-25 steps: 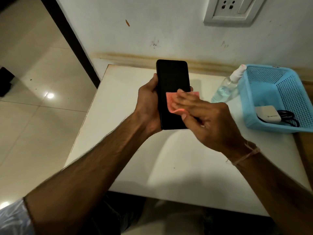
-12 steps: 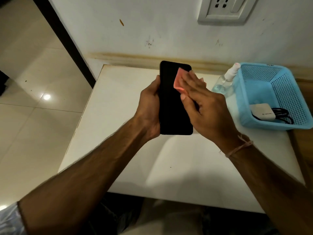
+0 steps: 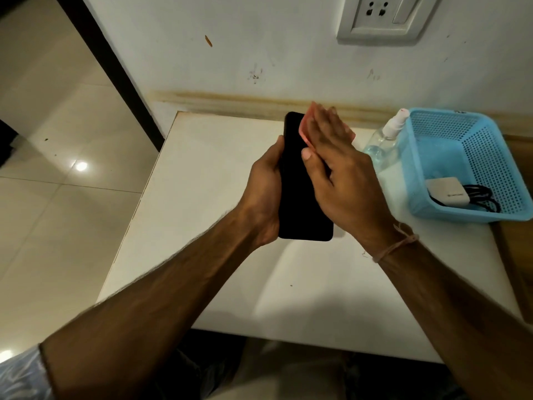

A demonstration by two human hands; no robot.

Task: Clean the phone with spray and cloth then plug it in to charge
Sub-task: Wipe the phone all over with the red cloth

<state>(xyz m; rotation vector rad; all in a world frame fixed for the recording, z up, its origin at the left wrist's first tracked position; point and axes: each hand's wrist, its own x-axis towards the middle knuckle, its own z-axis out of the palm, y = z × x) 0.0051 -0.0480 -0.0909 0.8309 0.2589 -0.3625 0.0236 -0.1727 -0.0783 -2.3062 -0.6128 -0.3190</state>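
Glass-faced phone: slippery, fragile; my left hand clamps its edges, right hand presses cloth flat.

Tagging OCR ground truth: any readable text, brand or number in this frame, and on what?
No legible text.
Charger in the blue basket: small dark print on its front edge, too blurred to read.
Phone: screen dark, no marking.
Spray bottle, wall socket: no lettering visible.

Black phone upright; pink cloth atop
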